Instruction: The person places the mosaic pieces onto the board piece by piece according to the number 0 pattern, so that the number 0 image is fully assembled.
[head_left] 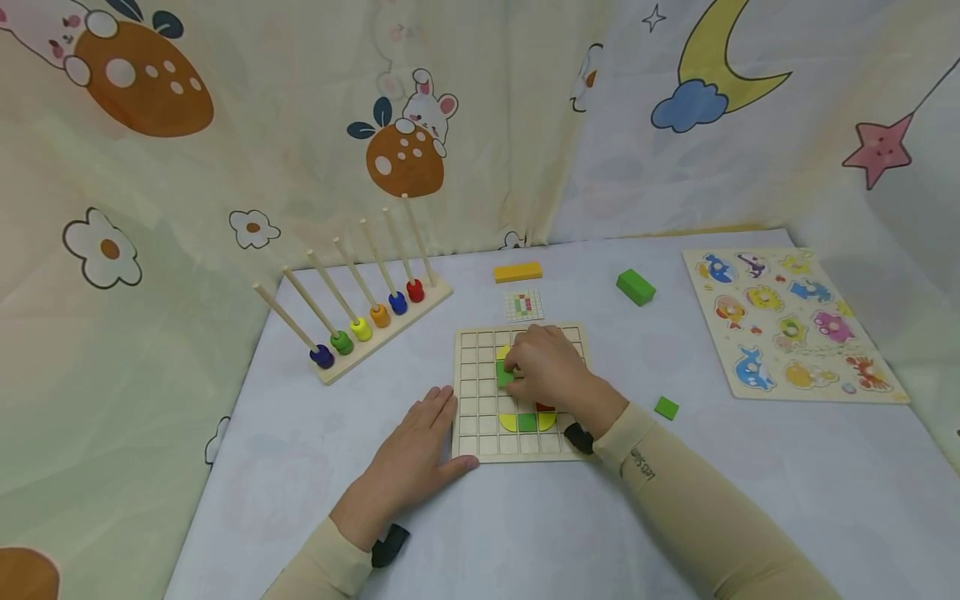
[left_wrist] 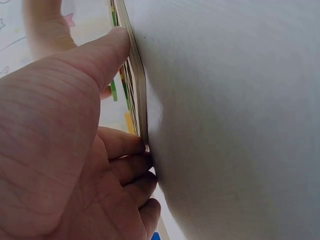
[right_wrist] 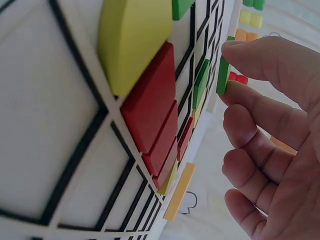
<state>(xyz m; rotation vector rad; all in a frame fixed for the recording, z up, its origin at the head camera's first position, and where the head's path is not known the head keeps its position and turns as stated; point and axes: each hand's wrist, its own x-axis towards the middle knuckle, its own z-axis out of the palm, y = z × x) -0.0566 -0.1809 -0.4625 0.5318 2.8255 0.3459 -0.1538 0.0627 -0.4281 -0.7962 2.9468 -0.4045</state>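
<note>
Wooden grid board (head_left: 468, 433) flat on white table (head_left: 750, 483). Left hand (head_left: 417, 457), fingers straight, braces board's left edge. Right hand (head_left: 551, 369) pinches small green tile (head_left: 505, 375) over grid, apparently just above surface.

Grid board (head_left: 468, 400) centre — under right hand (head_left: 551, 371)

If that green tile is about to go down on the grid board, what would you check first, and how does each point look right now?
1. Right hand has the green tile pinched: ok.
2. Left hand rests flat against the grid board edge, steadying it: ok.
3. Cell under the tile is free: cannot tell, the hand covers it.
4. Pattern card lies in sight above the board: ok.
5. Spare pieces close by, green square, green block, yellow bar: ok.
</note>
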